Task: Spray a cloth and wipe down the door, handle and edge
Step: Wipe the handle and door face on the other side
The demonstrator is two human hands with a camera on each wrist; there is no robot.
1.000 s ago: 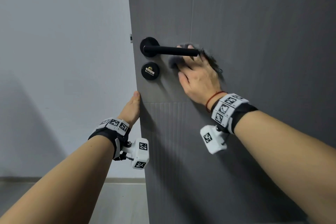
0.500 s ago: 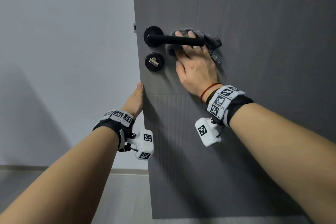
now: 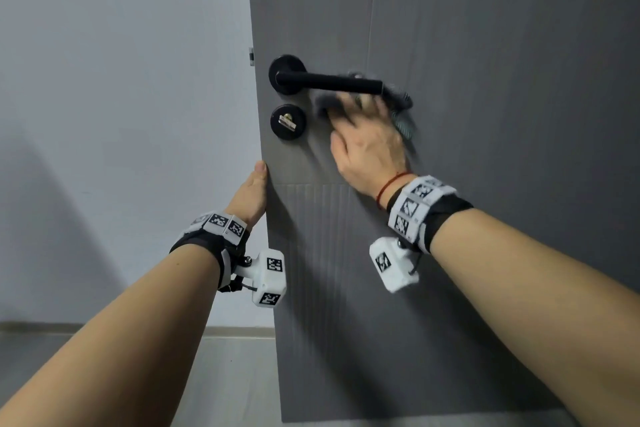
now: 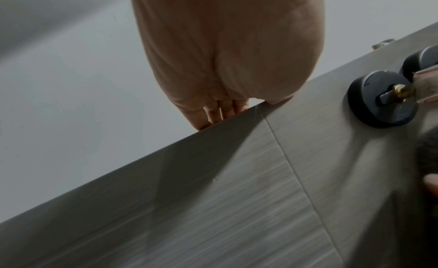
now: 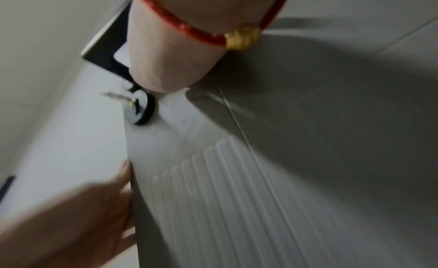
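A person's right hand (image 3: 369,142) presses a grey cloth (image 3: 398,104) flat against the dark door (image 3: 485,184) just under the black lever handle (image 3: 329,81), fingers spread over the fabric, wrist angled up from below. The left hand (image 3: 251,196) steadies the door's edge (image 3: 265,253), thumb on the face and fingers wrapped behind. A key (image 3: 286,122) juts from the lock (image 3: 288,121) just left of the wiping hand; a wide stroke could snag the cloth on it, or knock the lever down.
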